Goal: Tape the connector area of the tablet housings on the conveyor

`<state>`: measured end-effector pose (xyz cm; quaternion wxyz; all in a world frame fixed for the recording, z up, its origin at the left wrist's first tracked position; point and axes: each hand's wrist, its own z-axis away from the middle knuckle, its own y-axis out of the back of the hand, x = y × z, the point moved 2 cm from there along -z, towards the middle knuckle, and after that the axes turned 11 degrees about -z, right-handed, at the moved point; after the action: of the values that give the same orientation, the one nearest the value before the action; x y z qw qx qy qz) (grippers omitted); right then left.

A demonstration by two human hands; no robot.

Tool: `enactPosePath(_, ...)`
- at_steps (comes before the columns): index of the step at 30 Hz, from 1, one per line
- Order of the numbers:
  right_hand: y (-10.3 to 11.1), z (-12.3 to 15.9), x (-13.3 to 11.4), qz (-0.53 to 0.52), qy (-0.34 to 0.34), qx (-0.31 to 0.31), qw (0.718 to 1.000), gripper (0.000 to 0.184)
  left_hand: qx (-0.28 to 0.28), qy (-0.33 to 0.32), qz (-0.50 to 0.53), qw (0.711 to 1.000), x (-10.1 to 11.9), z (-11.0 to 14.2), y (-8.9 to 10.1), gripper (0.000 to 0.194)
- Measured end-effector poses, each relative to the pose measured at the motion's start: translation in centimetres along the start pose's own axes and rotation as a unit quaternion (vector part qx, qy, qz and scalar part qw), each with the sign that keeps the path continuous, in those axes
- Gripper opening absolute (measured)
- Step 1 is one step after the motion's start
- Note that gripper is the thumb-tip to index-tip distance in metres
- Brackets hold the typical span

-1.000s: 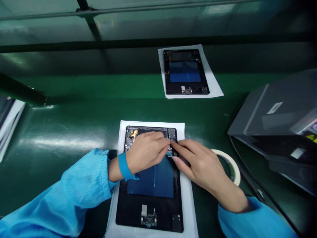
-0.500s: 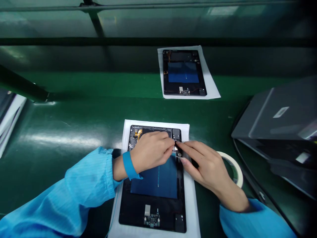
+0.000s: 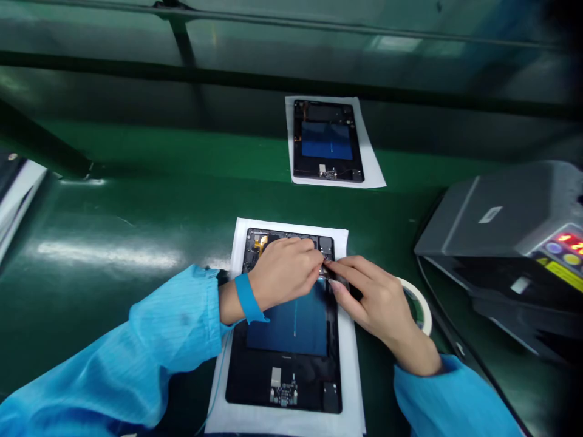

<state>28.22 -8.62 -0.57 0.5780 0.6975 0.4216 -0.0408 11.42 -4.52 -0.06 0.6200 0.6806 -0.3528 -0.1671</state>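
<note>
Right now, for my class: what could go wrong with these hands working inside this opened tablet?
The left hand and right hand meet over the exposed parts of the tablet, so a slip could perhaps scratch or tear something small. The tablet sits on a paper sheet on a glossy green bench, so it might slide if pushed. The thin blue cord could snag the left sleeve.
</note>
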Motion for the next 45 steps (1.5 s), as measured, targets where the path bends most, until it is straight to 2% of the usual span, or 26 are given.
enactPosePath(5,-0.1,-0.6,0.3,0.092,-0.002,0.064,0.994,0.019,0.013,-0.003,-0.005,1.000,-0.1,-0.1,-0.1,0.019)
enactPosePath(8,-0.3,-0.9,0.4,0.156,0.020,0.064,0.985,0.015,0.014,-0.003,-0.005,1.000,-0.1,-0.1,-0.2,0.018)
enactPosePath(12,-0.5,-1.0,0.4,0.181,0.035,0.061,0.981,0.013,0.016,0.001,-0.002,1.000,-0.1,-0.1,-0.3,0.018)
enactPosePath(19,-0.3,-1.0,0.4,0.180,0.027,0.045,0.982,0.013,0.010,0.001,-0.001,1.000,-0.1,-0.2,-0.1,0.018)
enactPosePath(36,-0.4,-1.5,0.2,0.173,0.015,0.050,0.983,0.013,0.005,-0.005,-0.003,1.000,-0.2,-0.3,-0.3,0.017)
enactPosePath(45,-0.4,-1.9,0.1,0.114,-0.007,0.027,0.993,0.014,-0.004,0.003,0.002,1.000,-0.2,-0.3,-0.2,0.017)
